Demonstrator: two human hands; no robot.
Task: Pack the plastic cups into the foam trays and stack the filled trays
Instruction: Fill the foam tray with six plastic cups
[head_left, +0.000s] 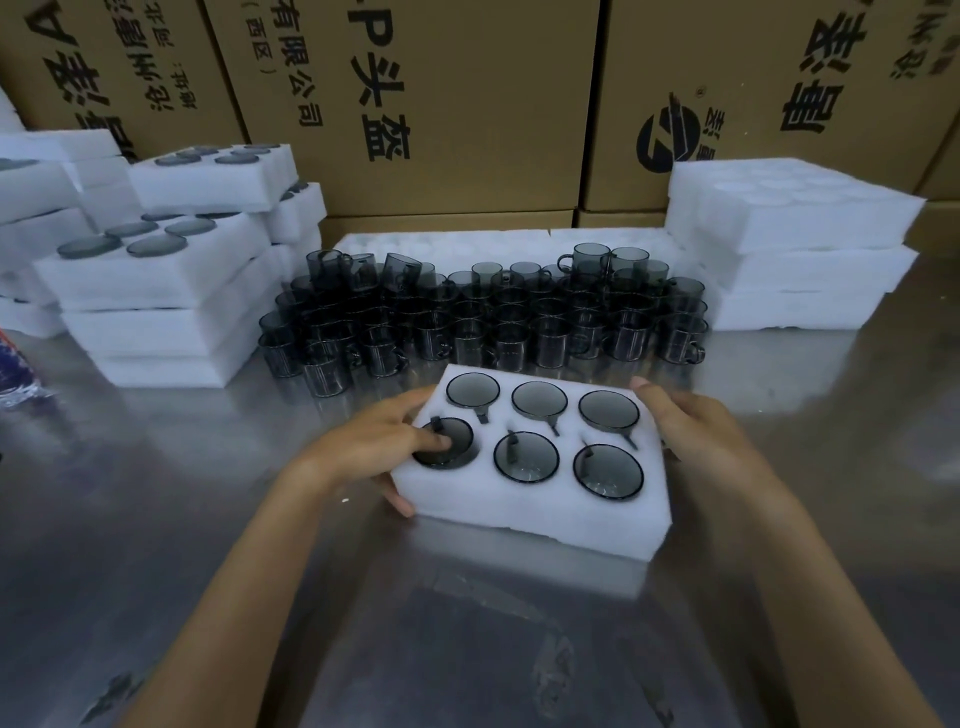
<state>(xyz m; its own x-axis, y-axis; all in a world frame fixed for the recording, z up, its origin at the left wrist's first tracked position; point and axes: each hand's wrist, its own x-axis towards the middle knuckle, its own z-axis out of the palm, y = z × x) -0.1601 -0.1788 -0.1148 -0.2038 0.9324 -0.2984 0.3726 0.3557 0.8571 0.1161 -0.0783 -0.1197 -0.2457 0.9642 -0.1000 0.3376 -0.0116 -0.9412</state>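
Note:
A white foam tray (535, 512) lies on the metal table in front of me, its holes filled with several smoky grey plastic cups. My left hand (371, 447) grips the tray's left end, thumb pressing on the near-left cup (457, 441), fingers curled under the edge. My right hand (685, 421) holds the tray's right end. The tray's near side seems slightly lifted off the table. Behind it stands a crowd of loose grey cups (483, 317).
Stacks of filled foam trays (156, 270) stand at the left. Empty foam trays (795, 244) are piled at the right, and another lies behind the cups. Cardboard boxes (441, 104) wall the back. A colourful plastic bag (15, 369) lies at the far left.

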